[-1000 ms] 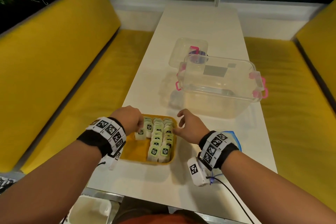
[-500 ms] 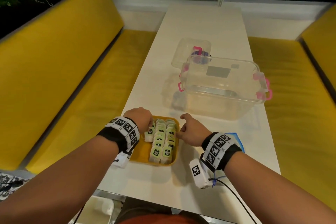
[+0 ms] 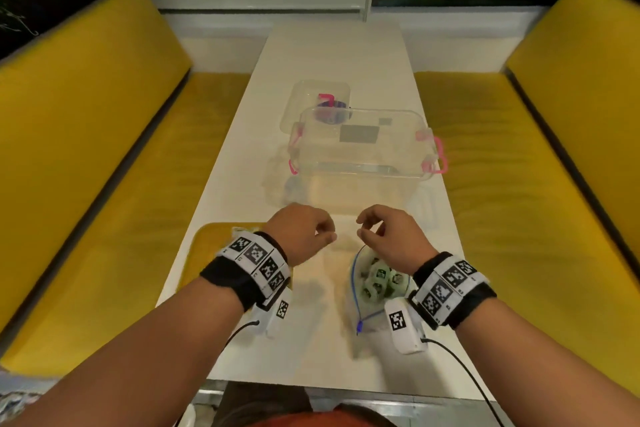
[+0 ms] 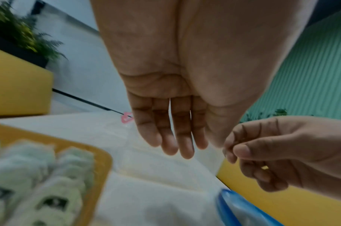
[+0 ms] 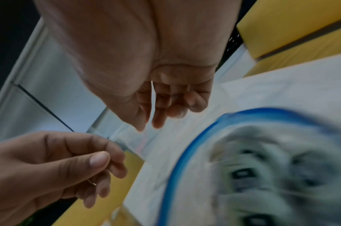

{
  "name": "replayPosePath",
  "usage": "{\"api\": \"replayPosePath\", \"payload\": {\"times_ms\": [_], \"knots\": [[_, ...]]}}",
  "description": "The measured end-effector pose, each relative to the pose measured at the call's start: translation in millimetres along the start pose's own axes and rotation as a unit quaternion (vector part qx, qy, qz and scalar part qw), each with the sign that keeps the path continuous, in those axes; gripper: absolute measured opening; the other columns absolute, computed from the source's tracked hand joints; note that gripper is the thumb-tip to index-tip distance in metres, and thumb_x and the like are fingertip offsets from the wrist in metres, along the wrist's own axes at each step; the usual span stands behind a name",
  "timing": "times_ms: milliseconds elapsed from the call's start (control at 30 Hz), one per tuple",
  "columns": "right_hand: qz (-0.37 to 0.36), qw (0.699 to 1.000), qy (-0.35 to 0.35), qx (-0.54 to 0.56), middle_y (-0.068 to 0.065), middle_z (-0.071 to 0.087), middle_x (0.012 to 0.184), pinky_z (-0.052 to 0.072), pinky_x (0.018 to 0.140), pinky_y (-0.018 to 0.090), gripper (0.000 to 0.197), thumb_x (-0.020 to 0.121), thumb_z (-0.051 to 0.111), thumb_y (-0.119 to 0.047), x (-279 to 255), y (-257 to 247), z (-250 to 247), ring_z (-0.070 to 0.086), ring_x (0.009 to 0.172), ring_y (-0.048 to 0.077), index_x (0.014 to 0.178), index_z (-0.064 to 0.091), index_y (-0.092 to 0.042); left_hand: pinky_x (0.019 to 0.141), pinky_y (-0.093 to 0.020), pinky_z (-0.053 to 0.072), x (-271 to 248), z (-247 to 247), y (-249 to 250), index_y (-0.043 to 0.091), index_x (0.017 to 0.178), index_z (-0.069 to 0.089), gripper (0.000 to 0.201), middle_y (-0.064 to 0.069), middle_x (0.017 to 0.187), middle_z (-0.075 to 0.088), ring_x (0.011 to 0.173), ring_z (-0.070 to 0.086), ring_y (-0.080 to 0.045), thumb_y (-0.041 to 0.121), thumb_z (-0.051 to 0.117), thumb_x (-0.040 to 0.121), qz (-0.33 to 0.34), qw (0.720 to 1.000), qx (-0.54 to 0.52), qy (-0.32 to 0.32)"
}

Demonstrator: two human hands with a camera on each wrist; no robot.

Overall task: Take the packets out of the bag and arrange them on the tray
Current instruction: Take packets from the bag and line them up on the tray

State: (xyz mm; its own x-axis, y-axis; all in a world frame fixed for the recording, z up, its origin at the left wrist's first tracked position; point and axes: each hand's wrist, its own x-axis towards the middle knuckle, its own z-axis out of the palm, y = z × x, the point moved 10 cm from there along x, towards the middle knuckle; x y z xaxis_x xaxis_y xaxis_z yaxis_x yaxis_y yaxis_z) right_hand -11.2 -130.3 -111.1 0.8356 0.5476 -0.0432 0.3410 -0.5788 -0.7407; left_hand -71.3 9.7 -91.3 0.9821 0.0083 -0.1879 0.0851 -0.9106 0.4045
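A clear bag with a blue zip rim (image 3: 355, 284) lies on the white table under my right wrist. It holds several pale green packets (image 3: 377, 282), which are blurred in the right wrist view (image 5: 262, 175). The yellow tray (image 3: 204, 246) sits to the left, mostly hidden by my left forearm. Its rows of packets (image 4: 39, 183) show in the left wrist view. My left hand (image 3: 311, 232) and right hand (image 3: 377, 229) hover side by side above the table between tray and bag. Both have loosely curled fingers and hold nothing.
A clear plastic box with pink latches (image 3: 363, 156) stands just beyond the hands. Its lid (image 3: 318, 97) lies behind it. Yellow benches (image 3: 104, 184) run along both sides of the table (image 3: 329, 52). The near table edge is below my wrists.
Both hands have left the tray and moved right and up, and now hover beside the bag. The left hand no longer touches the packets in the tray.
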Motion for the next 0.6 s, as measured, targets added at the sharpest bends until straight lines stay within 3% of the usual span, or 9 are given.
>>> {"api": "replayPosePath", "payload": {"times_ms": [100, 200, 300, 367, 467, 600], "knots": [[0.019, 0.999, 0.015, -0.047, -0.004, 0.062, 0.096, 0.041, 0.071, 0.019, 0.012, 0.084, 0.069, -0.020, -18.7, 28.2, -12.2, 0.053, 0.075, 0.001, 0.093, 0.064, -0.025, 0.079, -0.026, 0.043, 9.9, 37.7, 28.4, 0.029, 0.103, 0.069, 0.019, 0.008, 0.107, 0.066, 0.092, 0.060, -0.013, 0.040, 0.058, 0.092, 0.027, 0.999, 0.012, -0.034], [0.071, 0.993, -0.013, -0.089, 0.001, 0.048, 0.106, 0.047, 0.085, 0.030, 0.021, 0.082, 0.073, -0.026, -37.0, 60.0, -10.1, 0.055, 0.090, 0.017, 0.099, 0.063, -0.027, 0.087, -0.032, 0.043, 16.0, 73.4, 42.5, 0.030, 0.113, 0.064, 0.027, 0.000, 0.117, 0.056, 0.102, 0.057, -0.021, 0.044, 0.057, 0.091, 0.028, 0.997, 0.037, -0.067], [0.119, 0.985, -0.056, -0.109, 0.002, 0.037, 0.113, 0.047, 0.089, 0.027, 0.037, 0.078, 0.077, -0.032, -57.4, 85.0, 0.6, 0.054, 0.090, 0.020, 0.110, 0.059, -0.029, 0.090, -0.036, 0.045, 16.3, 102.4, 39.5, 0.029, 0.122, 0.056, 0.033, -0.004, 0.120, 0.057, 0.107, 0.057, -0.026, 0.044, 0.054, 0.093, 0.001, 0.991, 0.081, -0.102], [0.139, 0.982, -0.080, -0.099, 0.004, 0.037, 0.117, 0.050, 0.087, 0.028, 0.042, 0.080, 0.075, -0.033, -69.4, 97.0, 9.9, 0.057, 0.086, 0.022, 0.116, 0.055, -0.029, 0.090, -0.035, 0.046, 13.8, 114.3, 32.1, 0.026, 0.128, 0.050, 0.035, -0.006, 0.123, 0.060, 0.110, 0.057, -0.027, 0.033, 0.054, 0.094, -0.030, 0.991, 0.066, -0.111], [0.140, 0.985, -0.086, -0.044, 0.007, 0.044, 0.121, 0.054, 0.077, 0.029, 0.039, 0.085, 0.069, -0.017, -80.1, 106.1, 18.6, 0.059, 0.079, 0.023, 0.118, 0.052, -0.028, 0.094, -0.032, 0.046, 8.6, 119.3, 26.0, 0.022, 0.134, 0.047, 0.043, -0.009, 0.130, 0.059, 0.116, 0.056, -0.028, 0.016, 0.054, 0.093, -0.057, 0.994, -0.005, -0.089], [0.093, 0.995, -0.022, 0.009, 0.000, 0.045, 0.125, 0.047, 0.085, 0.022, 0.050, 0.084, 0.061, -0.001, -81.0, 97.9, 9.7, 0.056, 0.087, 0.014, 0.126, 0.053, -0.027, 0.096, -0.021, 0.039, -1.8, 112.1, 32.9, 0.020, 0.141, 0.041, 0.055, -0.004, 0.138, 0.052, 0.122, 0.053, -0.022, 0.009, 0.056, 0.089, -0.049, 0.990, -0.122, -0.041]]}}
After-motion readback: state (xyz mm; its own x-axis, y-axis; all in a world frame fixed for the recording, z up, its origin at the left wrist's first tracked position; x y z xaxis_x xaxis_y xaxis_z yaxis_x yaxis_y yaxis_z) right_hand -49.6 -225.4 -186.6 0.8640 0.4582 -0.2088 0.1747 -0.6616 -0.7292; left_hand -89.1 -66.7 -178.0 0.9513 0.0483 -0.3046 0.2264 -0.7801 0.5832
